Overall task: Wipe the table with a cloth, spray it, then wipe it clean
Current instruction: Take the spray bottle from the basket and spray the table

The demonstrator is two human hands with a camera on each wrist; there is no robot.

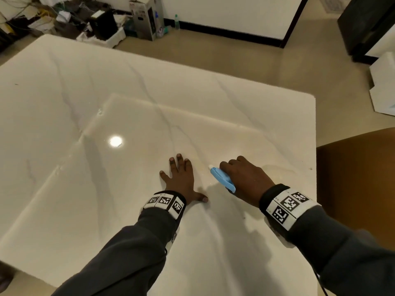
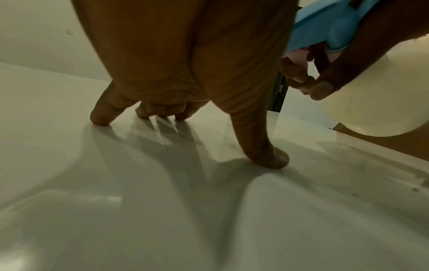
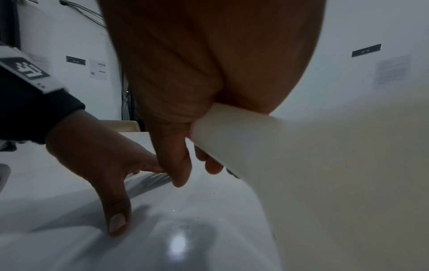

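Note:
My right hand (image 1: pixel 241 176) grips a spray bottle (image 1: pixel 222 178) with a blue trigger head and a pale cream body (image 3: pixel 301 174). Its nozzle points left and forward, low over the glossy white marble table (image 1: pixel 128 103). In the left wrist view the blue spray head (image 2: pixel 325 31) shows at the upper right with my right-hand fingers curled under it. My left hand (image 1: pixel 181 178) lies spread on the table just left of the bottle, fingertips (image 2: pixel 99 119) and thumb pressing the surface. No cloth shows in any view.
A brown chair seat (image 1: pixel 359 178) stands past the table's right edge. Beyond the far edge lie cluttered boxes and cables (image 1: pixel 85 22), a cardboard box (image 1: pixel 147 18) and a small bottle (image 1: pixel 177 21) on the floor. A ceiling light's glare (image 1: pixel 115 141) reflects off the tabletop.

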